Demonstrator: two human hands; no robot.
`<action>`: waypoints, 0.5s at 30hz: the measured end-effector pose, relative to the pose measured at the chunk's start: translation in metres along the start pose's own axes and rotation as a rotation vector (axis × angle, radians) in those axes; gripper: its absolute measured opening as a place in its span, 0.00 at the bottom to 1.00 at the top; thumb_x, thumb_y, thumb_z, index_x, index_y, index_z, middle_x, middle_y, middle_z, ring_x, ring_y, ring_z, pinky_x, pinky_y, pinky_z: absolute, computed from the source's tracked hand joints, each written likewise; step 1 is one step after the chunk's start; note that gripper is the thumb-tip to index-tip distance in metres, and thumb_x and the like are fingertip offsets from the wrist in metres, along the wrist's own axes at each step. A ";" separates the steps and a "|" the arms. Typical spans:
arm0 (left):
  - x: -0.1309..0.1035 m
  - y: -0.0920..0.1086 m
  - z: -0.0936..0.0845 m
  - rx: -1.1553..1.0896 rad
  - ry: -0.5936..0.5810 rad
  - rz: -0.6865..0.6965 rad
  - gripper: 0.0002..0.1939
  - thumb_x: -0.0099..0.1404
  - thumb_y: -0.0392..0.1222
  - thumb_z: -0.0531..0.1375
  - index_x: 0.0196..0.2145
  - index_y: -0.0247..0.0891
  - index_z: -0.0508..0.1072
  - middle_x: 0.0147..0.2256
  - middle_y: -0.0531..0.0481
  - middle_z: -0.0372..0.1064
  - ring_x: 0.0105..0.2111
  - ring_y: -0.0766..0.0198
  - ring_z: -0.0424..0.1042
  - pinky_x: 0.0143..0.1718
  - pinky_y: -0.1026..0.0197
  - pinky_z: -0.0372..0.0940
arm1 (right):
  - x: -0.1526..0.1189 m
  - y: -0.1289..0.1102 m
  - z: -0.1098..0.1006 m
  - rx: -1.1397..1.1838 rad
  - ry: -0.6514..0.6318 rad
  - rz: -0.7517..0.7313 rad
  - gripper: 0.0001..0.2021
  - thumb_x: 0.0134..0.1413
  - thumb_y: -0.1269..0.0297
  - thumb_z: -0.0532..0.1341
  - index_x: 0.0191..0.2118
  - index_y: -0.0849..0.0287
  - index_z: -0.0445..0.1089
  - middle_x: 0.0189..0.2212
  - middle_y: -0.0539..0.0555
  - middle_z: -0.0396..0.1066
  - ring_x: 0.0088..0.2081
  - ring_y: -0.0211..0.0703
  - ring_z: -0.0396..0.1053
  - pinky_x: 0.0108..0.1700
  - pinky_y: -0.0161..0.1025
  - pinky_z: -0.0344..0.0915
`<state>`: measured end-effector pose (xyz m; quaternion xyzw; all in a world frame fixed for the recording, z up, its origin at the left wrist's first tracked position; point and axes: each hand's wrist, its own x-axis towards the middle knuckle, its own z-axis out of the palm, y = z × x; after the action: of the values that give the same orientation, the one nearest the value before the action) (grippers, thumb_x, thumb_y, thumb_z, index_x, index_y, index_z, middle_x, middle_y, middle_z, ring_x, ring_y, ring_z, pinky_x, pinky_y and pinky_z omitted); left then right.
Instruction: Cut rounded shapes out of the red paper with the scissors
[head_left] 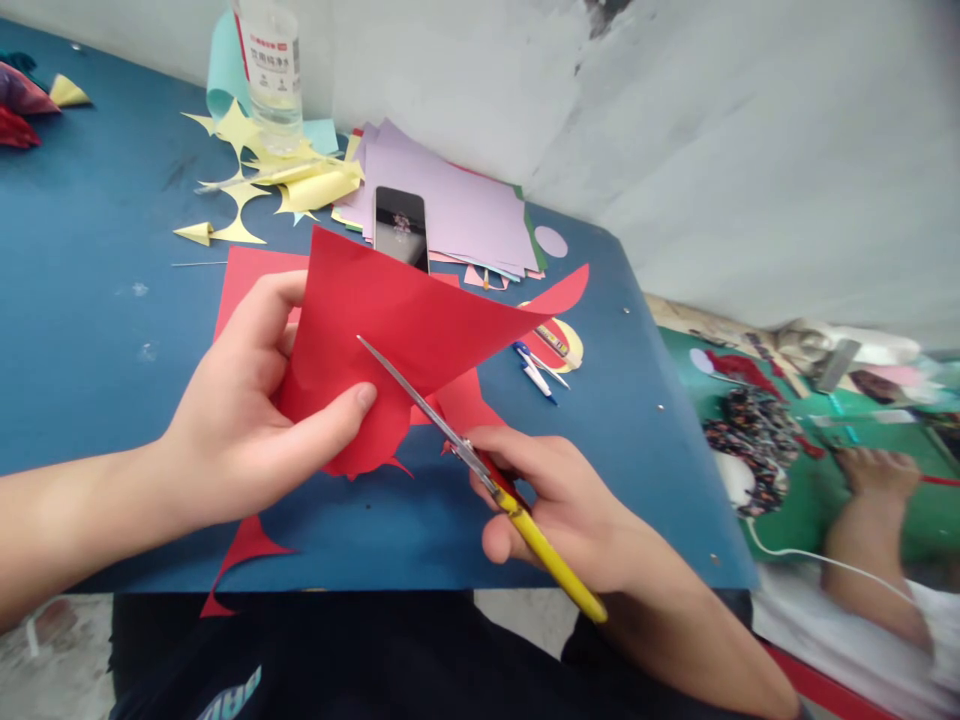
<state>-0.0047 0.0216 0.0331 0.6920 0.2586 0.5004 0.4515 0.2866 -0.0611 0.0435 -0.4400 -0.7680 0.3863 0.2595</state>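
My left hand (255, 410) grips a sheet of red paper (375, 310) by its left side, thumb in front and fingers behind. The sheet is raised over the blue table, with its right corner curling up and a rounded cut edge at the bottom. In my right hand (555, 500) is a pair of scissors (465, 452) with a yellow handle. Their blades look nearly closed and lie across the front of the red paper, tips pointing up and left. More red paper (247, 275) lies beneath, and a red offcut (251, 545) hangs at the table's front edge.
Behind the sheet are a phone (401, 225), stacked coloured paper (450, 200), yellow offcuts (300, 180) and a water bottle (274, 80). A compass (536, 372) lies to the right on the blue table (637, 450). Another person's hand (874, 480) rests at a green table.
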 end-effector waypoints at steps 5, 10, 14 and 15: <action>-0.001 0.000 0.000 0.008 -0.003 -0.001 0.27 0.70 0.34 0.72 0.62 0.45 0.71 0.51 0.52 0.84 0.50 0.58 0.88 0.46 0.56 0.90 | 0.001 -0.001 -0.001 0.004 -0.008 0.026 0.37 0.67 0.24 0.65 0.52 0.59 0.73 0.27 0.44 0.65 0.25 0.34 0.55 0.26 0.33 0.58; 0.000 -0.002 -0.002 0.020 -0.017 0.014 0.28 0.70 0.34 0.72 0.63 0.45 0.70 0.53 0.51 0.82 0.52 0.58 0.87 0.49 0.54 0.89 | 0.001 -0.002 -0.001 0.003 -0.010 0.031 0.36 0.68 0.24 0.65 0.52 0.59 0.74 0.28 0.44 0.66 0.26 0.34 0.57 0.27 0.32 0.59; -0.001 -0.004 -0.003 0.056 -0.022 0.049 0.30 0.69 0.35 0.73 0.64 0.45 0.71 0.54 0.50 0.81 0.53 0.58 0.86 0.54 0.52 0.89 | 0.000 -0.001 -0.001 0.002 -0.004 0.017 0.35 0.68 0.26 0.65 0.52 0.59 0.74 0.28 0.45 0.68 0.26 0.35 0.57 0.27 0.32 0.61; 0.000 -0.005 -0.003 0.068 -0.022 0.056 0.30 0.68 0.35 0.74 0.64 0.45 0.71 0.54 0.50 0.81 0.53 0.57 0.86 0.54 0.51 0.89 | 0.000 -0.001 -0.001 0.003 -0.005 0.020 0.35 0.68 0.26 0.66 0.52 0.59 0.74 0.28 0.45 0.68 0.26 0.35 0.57 0.27 0.32 0.61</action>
<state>-0.0073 0.0245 0.0289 0.7193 0.2511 0.4961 0.4163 0.2868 -0.0610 0.0453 -0.4466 -0.7636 0.3909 0.2544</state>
